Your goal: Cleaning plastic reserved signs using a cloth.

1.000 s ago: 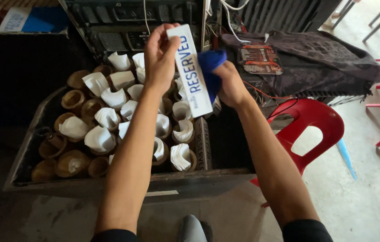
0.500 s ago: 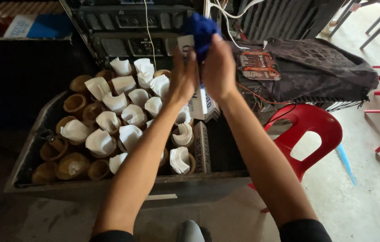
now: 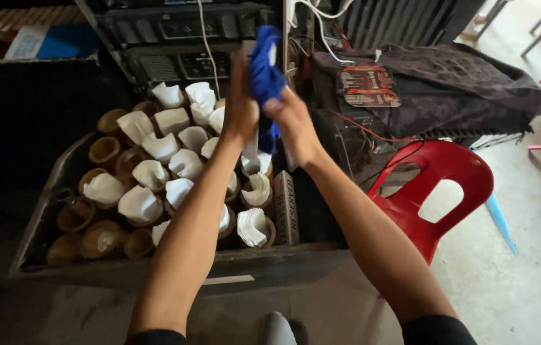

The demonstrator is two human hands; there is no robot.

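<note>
Fingers of your right hand (image 3: 293,121) grip a blue cloth (image 3: 264,73), raised above a dark crate (image 3: 175,265) of brown cups stuffed with white paper napkins (image 3: 155,172). Your left hand (image 3: 242,105) closes on a white sign (image 3: 249,144) beside it. A red plastic chair (image 3: 443,172) stands at right.

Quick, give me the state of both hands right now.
Left hand: closed on a white sign.
Right hand: closed on a blue cloth.

Eatery backroom: napkin cups (image 3: 155,172), table sign (image 3: 288,207), red chair (image 3: 440,182).
</note>
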